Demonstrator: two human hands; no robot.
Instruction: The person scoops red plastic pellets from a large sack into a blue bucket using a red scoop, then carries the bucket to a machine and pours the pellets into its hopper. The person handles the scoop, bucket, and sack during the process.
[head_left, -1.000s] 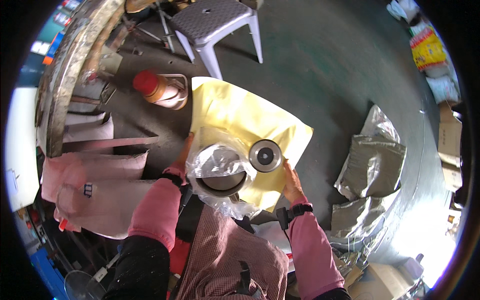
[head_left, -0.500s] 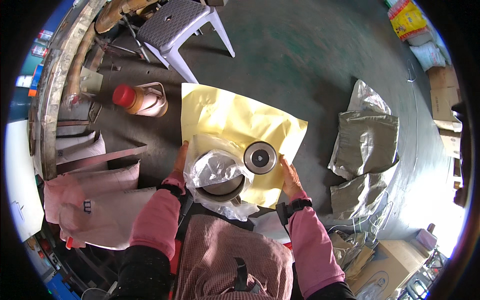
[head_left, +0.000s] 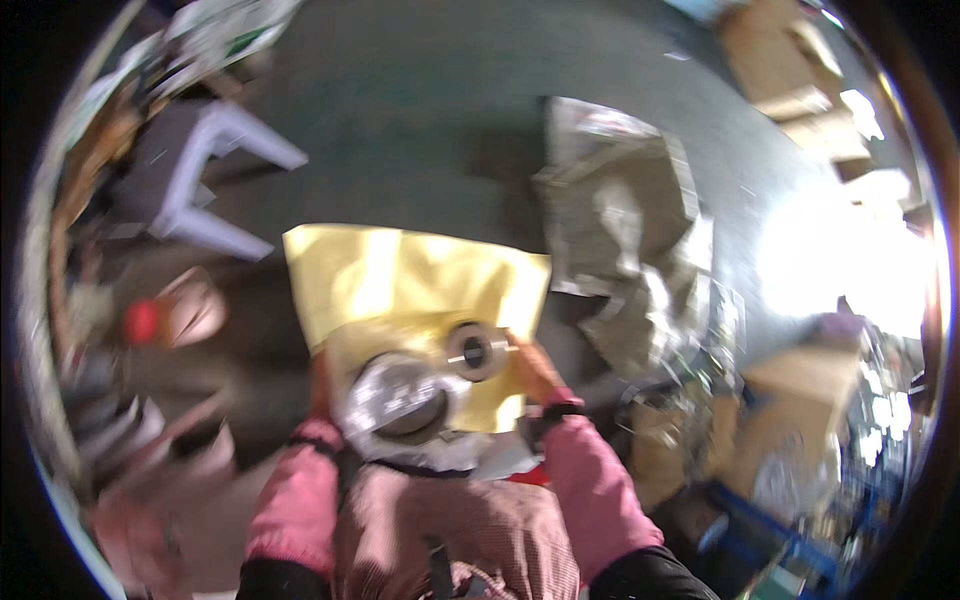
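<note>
View has swung right, so purple stool [head_left: 190,175] and red-capped flask [head_left: 185,310] sit further left; left hand [head_left: 321,385] at yellow sheet [head_left: 430,265]'s left edge, finger closure lost in blur; plastic-wrapped metal pot [head_left: 418,412] on sheet, round metal piece [head_left: 475,350] just right, same layout kept through turn; right hand [head_left: 535,370] at right edge, grip can't tell; grey sack [head_left: 625,205] now nearer centre
</note>
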